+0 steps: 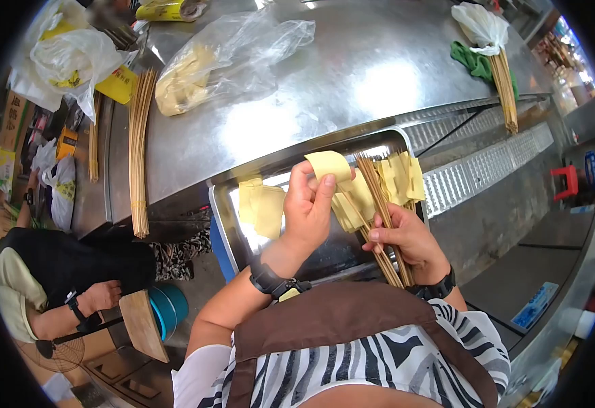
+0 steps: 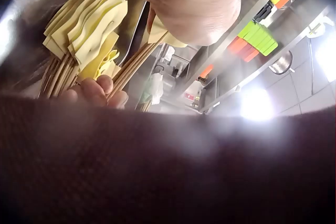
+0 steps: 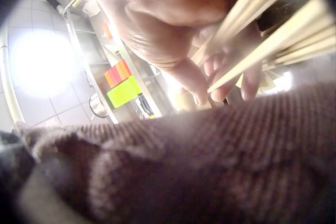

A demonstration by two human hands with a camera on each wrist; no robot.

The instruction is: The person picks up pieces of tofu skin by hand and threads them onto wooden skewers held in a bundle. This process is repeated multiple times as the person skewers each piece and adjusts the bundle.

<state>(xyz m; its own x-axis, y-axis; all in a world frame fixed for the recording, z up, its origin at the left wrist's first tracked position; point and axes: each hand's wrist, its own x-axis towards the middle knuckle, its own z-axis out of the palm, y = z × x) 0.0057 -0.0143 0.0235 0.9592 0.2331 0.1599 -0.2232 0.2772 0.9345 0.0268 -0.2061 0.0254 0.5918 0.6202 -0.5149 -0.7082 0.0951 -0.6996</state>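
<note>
My left hand (image 1: 307,207) pinches a folded, thin yellow tofu sheet (image 1: 329,165) between thumb and fingers, above a metal tray. In my right hand (image 1: 409,238) is a bundle of bamboo skewers (image 1: 377,190), gripped with the thumb across them. One skewer's far end reaches up to the held sheet. Threaded tofu sheets (image 2: 86,24) lie in wavy folds on skewers in the left wrist view. At the left of the tray (image 1: 224,224) lies a loose pile of tofu sheets (image 1: 262,207). In the right wrist view, pale skewers (image 3: 273,40) cross in front of the fingers.
A steel table (image 1: 352,61) stands behind the tray. On it are a clear plastic bag (image 1: 243,58) with yellow sheets inside, a skewer bundle (image 1: 141,149) at left and a bagged bundle (image 1: 504,88) at right. Another person's hand (image 1: 101,296) shows at lower left, near a blue bucket (image 1: 168,309).
</note>
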